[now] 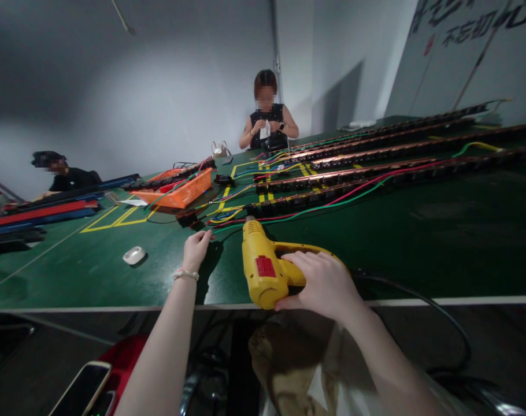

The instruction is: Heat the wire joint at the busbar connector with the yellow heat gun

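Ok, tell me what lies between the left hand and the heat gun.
In the head view, green table with a dark shadow, and wires towards the far side, lie between left hand and heat gun.

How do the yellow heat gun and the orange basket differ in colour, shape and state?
Colour: the heat gun is yellow with a red label; the basket is orange. Shape: the heat gun has a closed body, a handle and a nozzle; the basket is an open-topped box. State: the right hand grips the heat gun, while the basket sits on the green table. Both are brightly coloured.
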Demonstrator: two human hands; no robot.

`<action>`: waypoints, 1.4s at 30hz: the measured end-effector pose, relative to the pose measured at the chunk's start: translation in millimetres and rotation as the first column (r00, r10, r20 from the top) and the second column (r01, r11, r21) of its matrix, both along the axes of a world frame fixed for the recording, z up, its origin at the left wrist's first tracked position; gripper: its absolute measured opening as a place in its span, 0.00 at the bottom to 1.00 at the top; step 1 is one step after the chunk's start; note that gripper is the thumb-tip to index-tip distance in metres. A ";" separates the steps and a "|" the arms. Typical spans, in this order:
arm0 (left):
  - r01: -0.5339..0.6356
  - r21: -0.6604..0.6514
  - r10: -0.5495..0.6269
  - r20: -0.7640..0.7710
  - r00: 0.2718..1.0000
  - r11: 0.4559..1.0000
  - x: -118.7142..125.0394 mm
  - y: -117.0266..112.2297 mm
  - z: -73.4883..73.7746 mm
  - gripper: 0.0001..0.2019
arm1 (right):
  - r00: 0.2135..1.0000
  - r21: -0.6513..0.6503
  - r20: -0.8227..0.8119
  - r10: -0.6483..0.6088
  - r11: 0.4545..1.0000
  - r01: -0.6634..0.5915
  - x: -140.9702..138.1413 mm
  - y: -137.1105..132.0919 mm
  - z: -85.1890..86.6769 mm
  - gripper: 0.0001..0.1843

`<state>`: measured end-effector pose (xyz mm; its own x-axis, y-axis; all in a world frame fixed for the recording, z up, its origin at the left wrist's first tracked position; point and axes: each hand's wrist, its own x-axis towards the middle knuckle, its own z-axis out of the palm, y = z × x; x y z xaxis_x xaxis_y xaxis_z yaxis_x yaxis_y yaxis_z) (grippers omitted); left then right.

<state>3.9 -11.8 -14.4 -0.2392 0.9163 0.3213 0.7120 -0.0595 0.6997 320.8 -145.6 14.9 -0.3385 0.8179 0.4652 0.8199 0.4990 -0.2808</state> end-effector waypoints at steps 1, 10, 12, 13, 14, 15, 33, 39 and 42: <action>-0.004 0.003 0.004 0.011 1.000 1.000 -0.1 0.2 0.0 0.22 | 1.000 0.003 0.006 -0.018 1.000 0.018 5.3 -0.8 0.2 0.41; -0.070 0.108 0.057 0.116 0.992 0.992 3.8 1.7 4.5 0.22 | 0.978 0.071 0.110 -0.178 0.983 0.171 54.0 -16.7 -3.5 0.37; -0.087 0.133 0.072 0.110 0.991 0.987 5.3 1.8 5.3 0.22 | 0.969 0.131 0.144 -0.203 0.974 0.184 59.8 -19.6 -5.4 0.37; -0.089 0.139 0.074 0.111 0.991 0.986 6.0 1.6 5.7 0.21 | 0.965 0.157 0.158 -0.208 0.970 0.184 61.4 -20.6 -6.1 0.38; -0.090 0.140 0.074 0.113 0.991 0.986 6.6 1.3 6.0 0.21 | 0.963 0.180 0.168 -0.211 0.967 0.181 62.1 -21.5 -6.6 0.38; -0.090 0.139 0.074 0.115 0.991 0.986 7.2 1.0 6.3 0.21 | 0.961 0.200 0.176 -0.215 0.963 0.179 62.0 -22.2 -6.9 0.39; -0.102 0.086 0.092 0.110 0.990 0.991 9.3 -2.4 11.6 0.19 | 0.983 0.223 0.085 -0.161 0.965 0.139 -6.1 -18.7 -10.6 0.44; -0.116 0.054 0.110 0.092 0.990 0.992 8.6 -0.9 9.8 0.19 | 0.994 0.122 0.051 -0.092 0.989 0.085 -43.0 -19.8 -8.5 0.44; -0.105 0.046 0.100 0.087 0.991 0.993 7.0 0.8 7.5 0.19 | 0.998 0.099 0.033 -0.048 0.994 0.044 -63.9 -20.5 -9.0 0.43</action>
